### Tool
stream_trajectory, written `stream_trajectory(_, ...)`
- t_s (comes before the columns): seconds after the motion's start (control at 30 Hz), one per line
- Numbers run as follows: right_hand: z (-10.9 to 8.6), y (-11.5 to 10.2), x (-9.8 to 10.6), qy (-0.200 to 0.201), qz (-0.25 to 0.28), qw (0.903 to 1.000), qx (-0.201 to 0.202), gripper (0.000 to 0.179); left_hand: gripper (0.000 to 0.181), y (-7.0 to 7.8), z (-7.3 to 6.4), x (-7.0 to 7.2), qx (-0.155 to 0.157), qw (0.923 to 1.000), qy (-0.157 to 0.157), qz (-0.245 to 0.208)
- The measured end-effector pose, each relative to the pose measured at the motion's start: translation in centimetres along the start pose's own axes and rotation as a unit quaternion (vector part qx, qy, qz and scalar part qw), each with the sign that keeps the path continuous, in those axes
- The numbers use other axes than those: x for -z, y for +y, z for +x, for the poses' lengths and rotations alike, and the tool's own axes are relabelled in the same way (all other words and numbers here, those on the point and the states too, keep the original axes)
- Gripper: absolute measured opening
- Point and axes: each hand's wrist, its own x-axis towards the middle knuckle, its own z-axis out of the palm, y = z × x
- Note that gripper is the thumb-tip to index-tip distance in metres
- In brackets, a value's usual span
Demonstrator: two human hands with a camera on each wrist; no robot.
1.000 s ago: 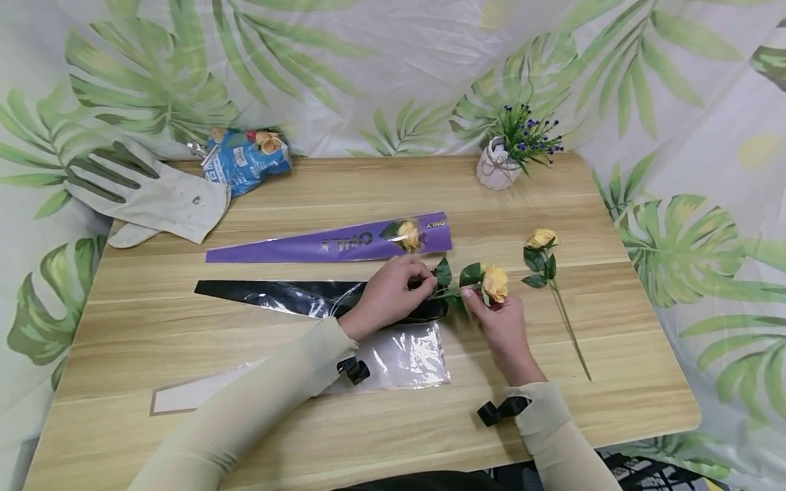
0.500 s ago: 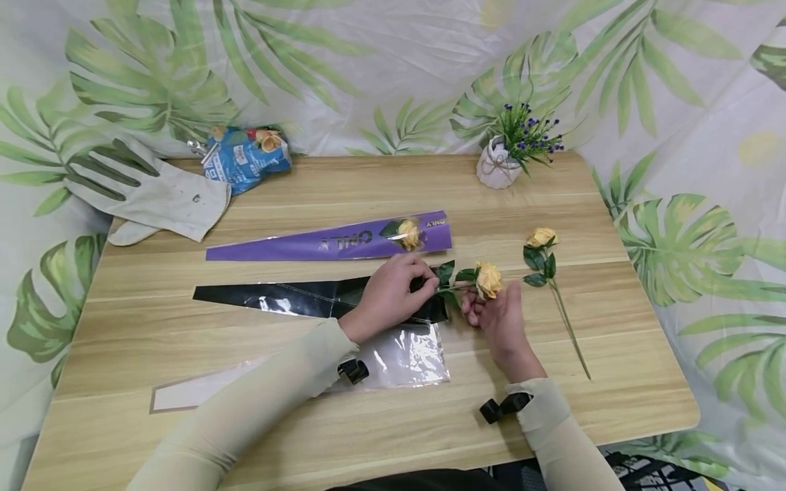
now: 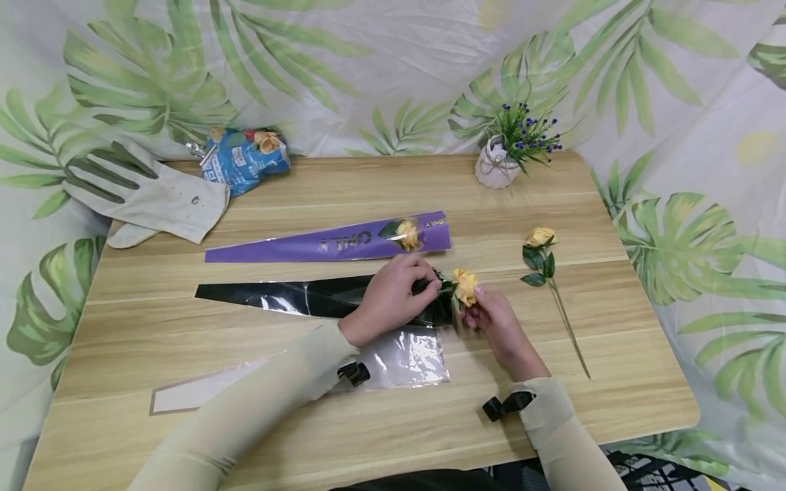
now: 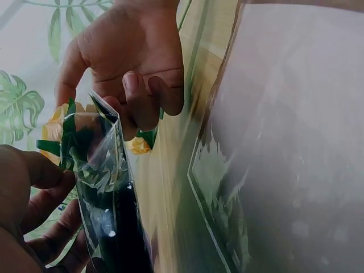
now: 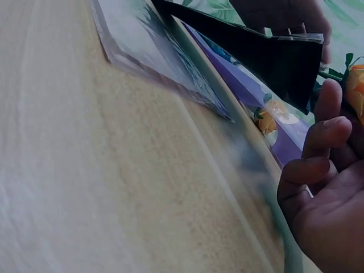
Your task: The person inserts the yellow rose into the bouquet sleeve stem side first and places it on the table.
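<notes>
My left hand (image 3: 396, 293) pinches the mouth of a black flower sleeve (image 3: 295, 296) with a clear front. A yellow artificial rose (image 3: 465, 286) lies with its stem in that sleeve, its bloom just beyond the mouth. At the bloom, my right hand (image 3: 500, 331) holds the rose between thumb and fingers. In the left wrist view, green leaves show through the clear film, and the bloom (image 4: 52, 131) sits at the sleeve's mouth. The right wrist view has the black back of the sleeve (image 5: 267, 62) raised off the table, next to the orange-yellow bloom (image 5: 356, 94).
A purple sleeve (image 3: 276, 247) with a yellow rose inside lies behind. Another rose (image 3: 540, 256) lies at the right. A clear sleeve (image 3: 411, 358) is in front, partly under my left arm. Gloves (image 3: 159, 198), a blue packet (image 3: 248, 160) and a potted plant (image 3: 497, 164) stand farther back.
The rose has moved left, deeper into the black sleeve. My right hand let its fingers spread beneath the bloom, then took hold of it again. The left hand has stayed in place.
</notes>
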Motion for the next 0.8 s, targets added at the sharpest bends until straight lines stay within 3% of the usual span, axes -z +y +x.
stream_trajectory(0.23, 0.04, 0.45, 0.03, 0.049, -0.012, 0.9982, 0.034, 0.014, 0.015, 0.06, 0.01, 0.19, 0.013, 0.9999, -0.001, -0.006)
stream_trajectory(0.5, 0.08, 0.42, 0.11, 0.062, -0.028, 0.9943, 0.082, 0.022, 0.015, 0.17, 0.06, 0.63, 0.051, 0.9975, -0.013, -0.047)
stream_trajectory(0.8, 0.4, 0.59, -0.14, 0.072, -0.095, 0.9851, 0.124, 0.017, 0.016, 0.28, 0.17, 0.62, 0.032, 0.9986, -0.022, -0.035)
